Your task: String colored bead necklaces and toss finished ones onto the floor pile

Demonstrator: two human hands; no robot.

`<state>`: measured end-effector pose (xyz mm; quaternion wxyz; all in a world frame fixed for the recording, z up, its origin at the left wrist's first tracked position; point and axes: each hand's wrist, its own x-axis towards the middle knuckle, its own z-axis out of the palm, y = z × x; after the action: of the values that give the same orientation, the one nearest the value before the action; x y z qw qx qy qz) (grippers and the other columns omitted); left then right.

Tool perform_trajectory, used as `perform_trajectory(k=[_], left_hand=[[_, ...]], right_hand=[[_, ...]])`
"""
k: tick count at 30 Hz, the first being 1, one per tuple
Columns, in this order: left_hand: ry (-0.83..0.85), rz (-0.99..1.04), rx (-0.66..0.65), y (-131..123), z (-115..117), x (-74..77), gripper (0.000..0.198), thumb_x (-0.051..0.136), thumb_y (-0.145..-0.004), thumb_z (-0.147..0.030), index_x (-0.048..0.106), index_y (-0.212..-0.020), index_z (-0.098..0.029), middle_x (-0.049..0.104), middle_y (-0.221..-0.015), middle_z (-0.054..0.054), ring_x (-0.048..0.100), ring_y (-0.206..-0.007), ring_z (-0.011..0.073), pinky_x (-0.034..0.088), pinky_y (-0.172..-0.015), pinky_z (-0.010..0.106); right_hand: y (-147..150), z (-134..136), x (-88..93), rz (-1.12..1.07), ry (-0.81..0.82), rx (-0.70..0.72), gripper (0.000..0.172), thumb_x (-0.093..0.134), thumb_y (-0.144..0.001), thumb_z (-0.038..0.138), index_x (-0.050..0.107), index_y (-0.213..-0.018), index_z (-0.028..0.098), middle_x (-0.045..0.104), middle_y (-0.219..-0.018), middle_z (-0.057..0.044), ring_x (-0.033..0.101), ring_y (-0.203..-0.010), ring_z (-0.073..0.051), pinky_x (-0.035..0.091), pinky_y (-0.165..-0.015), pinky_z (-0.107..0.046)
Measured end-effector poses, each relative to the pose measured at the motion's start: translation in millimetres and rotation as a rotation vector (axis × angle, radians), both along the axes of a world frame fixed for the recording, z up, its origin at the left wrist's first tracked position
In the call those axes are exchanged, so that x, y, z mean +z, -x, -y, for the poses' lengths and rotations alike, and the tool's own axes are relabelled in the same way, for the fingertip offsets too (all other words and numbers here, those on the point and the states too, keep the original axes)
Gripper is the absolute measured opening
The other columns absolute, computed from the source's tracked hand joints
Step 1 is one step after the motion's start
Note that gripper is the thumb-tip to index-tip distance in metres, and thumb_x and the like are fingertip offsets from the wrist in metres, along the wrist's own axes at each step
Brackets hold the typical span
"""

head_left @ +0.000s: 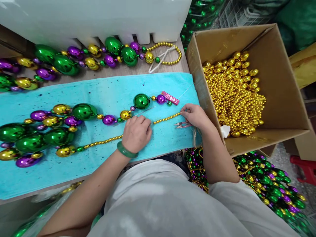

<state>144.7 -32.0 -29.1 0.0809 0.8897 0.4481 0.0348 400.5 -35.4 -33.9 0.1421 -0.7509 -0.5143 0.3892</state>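
A string of small gold beads (103, 141) runs across the blue towel (98, 95). My left hand (137, 133), with a green bangle at the wrist, is closed over its middle. At the string's right end, the fingertips of my right hand (194, 115) pinch it. Leftward it joins a strand of big green, purple and gold beads (85, 111). Behind my left hand, more large beads (142, 101) end beside a small pink packet (170, 97). A needle-like rod (145, 111) lies near them. Thread snips (182, 125) rest just under my right hand.
A cardboard box (276, 79) full of gold beads (234, 95) stands at the right. Behind the towel lies a finished-looking bead garland (129, 56) with a white tie, along a white plastic bin (98, 19). Multicoloured bead strands (274, 181) are heaped below the box.
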Motion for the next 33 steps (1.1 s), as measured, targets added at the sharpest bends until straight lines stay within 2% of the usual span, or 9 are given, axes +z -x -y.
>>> perform_trajectory(k=[4,10,15,18,22,25,29,33], left_hand=[[-0.005,-0.004,0.007,1,1,3.0,0.019,0.048,-0.084,-0.02,0.065,-0.093,-0.017,0.061,-0.089,0.01,0.052,-0.086,0.0266,0.037,-0.073,0.039],[-0.016,0.031,-0.015,-18,-2,2.8,0.027,0.047,-0.089,-0.034,0.063,-0.101,-0.017,0.061,-0.089,0.01,0.053,-0.087,0.0276,0.038,-0.075,0.04],[-0.014,-0.037,-0.021,-19,-4,4.3,0.021,0.045,-0.088,-0.025,0.064,-0.089,-0.018,0.059,-0.084,0.009,0.053,-0.084,0.0268,0.038,-0.073,0.039],[0.004,-0.059,-0.01,-17,-3,7.7,0.018,0.048,-0.083,-0.022,0.063,-0.091,-0.016,0.059,-0.086,0.01,0.053,-0.086,0.0276,0.039,-0.074,0.04],[0.0,-0.018,-0.032,-25,-4,8.2,0.026,0.049,-0.086,-0.032,0.062,-0.102,-0.016,0.059,-0.091,0.01,0.052,-0.088,0.0285,0.039,-0.075,0.04],[-0.014,0.011,-0.057,-36,-6,4.2,0.029,0.047,-0.089,-0.038,0.063,-0.102,-0.018,0.059,-0.09,0.01,0.052,-0.088,0.028,0.039,-0.074,0.04],[-0.023,0.026,-0.067,-43,-8,-1.3,0.025,0.043,-0.091,-0.031,0.065,-0.094,-0.021,0.059,-0.085,0.008,0.052,-0.085,0.0263,0.038,-0.073,0.039],[-0.018,0.01,-0.061,-42,-8,-1.7,0.02,0.045,-0.086,-0.02,0.065,-0.089,-0.018,0.059,-0.086,0.009,0.051,-0.085,0.0262,0.039,-0.073,0.039]], right_hand=[[-1,0,-2.7,0.008,-0.012,0.012,0.013,0.057,-0.077,0.027,0.065,-0.08,0.018,0.058,-0.061,0.0,0.052,-0.058,-0.013,0.036,-0.055,-0.023],[0,0,0.0,0.04,-0.025,0.023,0.012,0.057,-0.077,0.026,0.066,-0.08,0.018,0.059,-0.062,0.0,0.052,-0.059,-0.013,0.036,-0.056,-0.023],[1,0,3.4,0.06,-0.019,0.037,0.011,0.057,-0.077,0.026,0.066,-0.079,0.019,0.059,-0.063,0.0,0.052,-0.06,-0.013,0.036,-0.057,-0.023],[1,0,2.6,0.063,-0.02,0.045,0.012,0.056,-0.078,0.026,0.066,-0.081,0.019,0.06,-0.064,0.0,0.053,-0.061,-0.014,0.036,-0.058,-0.023],[1,-1,3.1,0.077,-0.023,0.045,0.013,0.056,-0.078,0.025,0.066,-0.081,0.019,0.06,-0.064,-0.001,0.053,-0.062,-0.014,0.037,-0.059,-0.023],[2,-1,5.3,0.085,-0.026,0.052,0.012,0.056,-0.078,0.025,0.067,-0.081,0.019,0.06,-0.064,0.0,0.053,-0.063,-0.014,0.037,-0.059,-0.023],[2,-1,7.3,0.086,-0.022,0.051,0.012,0.057,-0.079,0.025,0.067,-0.082,0.019,0.062,-0.067,-0.001,0.054,-0.064,-0.014,0.038,-0.06,-0.023],[3,-1,7.6,0.085,-0.009,0.048,0.013,0.057,-0.08,0.025,0.068,-0.083,0.019,0.064,-0.071,-0.001,0.055,-0.066,-0.014,0.038,-0.061,-0.023]])
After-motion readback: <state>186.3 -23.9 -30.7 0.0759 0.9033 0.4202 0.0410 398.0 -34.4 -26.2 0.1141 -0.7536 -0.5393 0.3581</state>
